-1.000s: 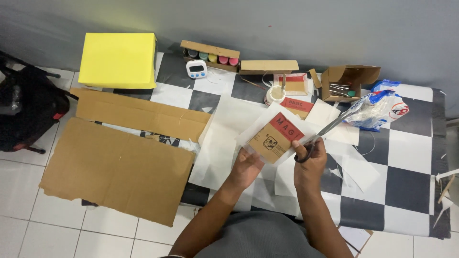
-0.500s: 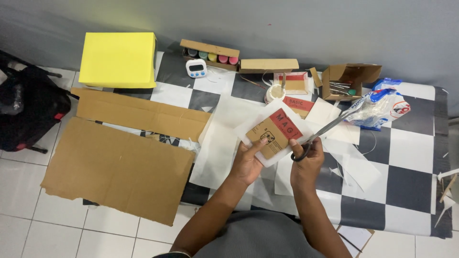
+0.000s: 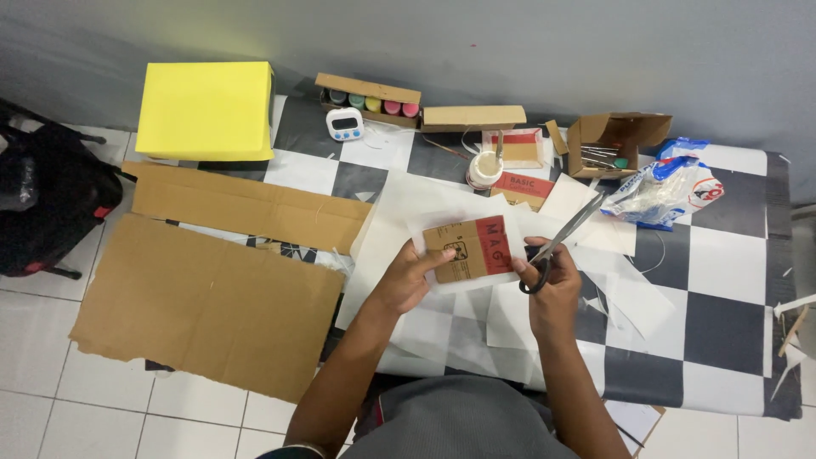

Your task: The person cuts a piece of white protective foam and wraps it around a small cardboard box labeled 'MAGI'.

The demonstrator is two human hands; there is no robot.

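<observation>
- The left hand (image 3: 408, 276) is pinching a small brown cardboard card (image 3: 467, 249) with a red band at its left edge, thumb on top and fingers (image 3: 433, 253) curled closed underneath it.
- The card is being held just above the checkered surface (image 3: 722, 280), between the two hands, lying over a white paper sheet (image 3: 425, 229) that is sticking out behind it.
- The right hand (image 3: 548, 285) is gripping a pair of scissors (image 3: 561, 242), its fingers closed through the black handle loops.
- The scissor blades are pointing up and to the right, away from the card; whether they are parted cannot be told.
- More white paper pieces are lying spread over the surface beneath and around the hands.
- A large brown cardboard sheet (image 3: 204, 306) is lying on the floor to the left, with a long cardboard strip (image 3: 246, 204) above it.
- A yellow box (image 3: 206, 109) is sitting at the far left, near a small white timer (image 3: 344, 124).
- A row of paint pots (image 3: 374, 104) in a cardboard tray is standing along the back edge.
- An open cardboard box (image 3: 612, 140) with tools is resting beside a crumpled plastic bag (image 3: 667, 187) on the right.
- A black bag (image 3: 42, 204) is lying on the floor at the far left.
</observation>
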